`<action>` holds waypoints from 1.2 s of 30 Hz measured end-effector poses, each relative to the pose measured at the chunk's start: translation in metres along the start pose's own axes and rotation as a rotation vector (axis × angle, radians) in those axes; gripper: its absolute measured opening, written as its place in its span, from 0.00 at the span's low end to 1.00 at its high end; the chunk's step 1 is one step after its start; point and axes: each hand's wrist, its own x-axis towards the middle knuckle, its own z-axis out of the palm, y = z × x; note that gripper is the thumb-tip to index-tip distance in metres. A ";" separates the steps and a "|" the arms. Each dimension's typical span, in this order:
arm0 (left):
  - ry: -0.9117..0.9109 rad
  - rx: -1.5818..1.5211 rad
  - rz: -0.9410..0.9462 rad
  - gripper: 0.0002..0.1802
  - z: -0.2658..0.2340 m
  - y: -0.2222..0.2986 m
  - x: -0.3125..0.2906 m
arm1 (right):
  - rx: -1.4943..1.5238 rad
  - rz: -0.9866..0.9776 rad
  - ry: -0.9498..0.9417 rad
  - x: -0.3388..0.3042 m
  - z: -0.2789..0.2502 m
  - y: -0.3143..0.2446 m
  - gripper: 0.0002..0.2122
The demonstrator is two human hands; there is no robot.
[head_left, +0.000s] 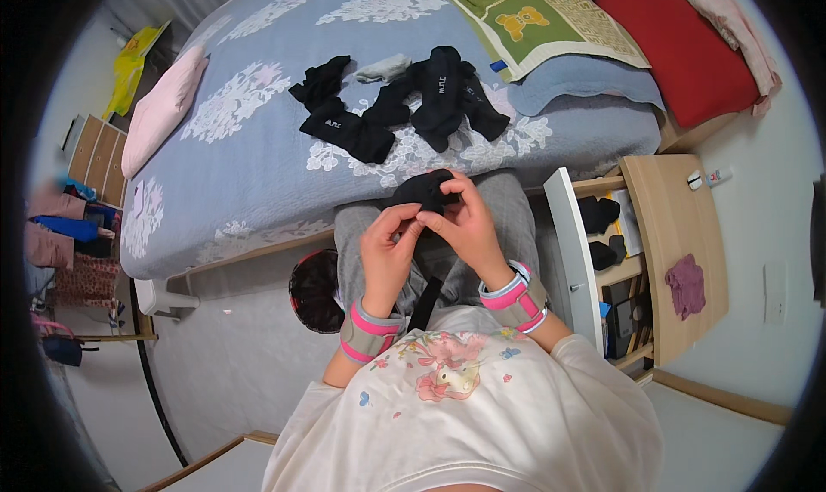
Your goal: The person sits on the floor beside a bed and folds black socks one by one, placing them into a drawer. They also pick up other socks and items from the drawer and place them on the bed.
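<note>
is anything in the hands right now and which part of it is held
What looks like a bunched black sock: the left hand pinches its near edge, the right hand its right side.

Forward-left of the fingers (394, 216), the bedspread (267, 169) offered clear passage, while black socks (441, 92) lay in the way just beyond and an open drawer (572, 242) obstructed their right.

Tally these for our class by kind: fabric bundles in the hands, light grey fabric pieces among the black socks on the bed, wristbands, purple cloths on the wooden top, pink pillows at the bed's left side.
Soft black fabric bundle: 1
Light grey fabric piece: 1
Pink-and-grey wristbands: 2
Crumpled purple cloth: 1
Plump pink pillow: 1
Total: 6
</note>
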 end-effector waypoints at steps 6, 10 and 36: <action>0.014 -0.153 -0.143 0.07 0.000 0.000 0.002 | -0.207 -0.032 -0.034 0.003 -0.009 0.006 0.16; -0.052 -0.095 -0.147 0.07 0.002 0.006 0.005 | -0.487 -0.031 0.030 -0.001 -0.001 -0.007 0.17; 0.058 -0.058 0.099 0.05 0.000 -0.004 0.027 | 0.368 0.544 -0.029 0.000 0.000 -0.021 0.11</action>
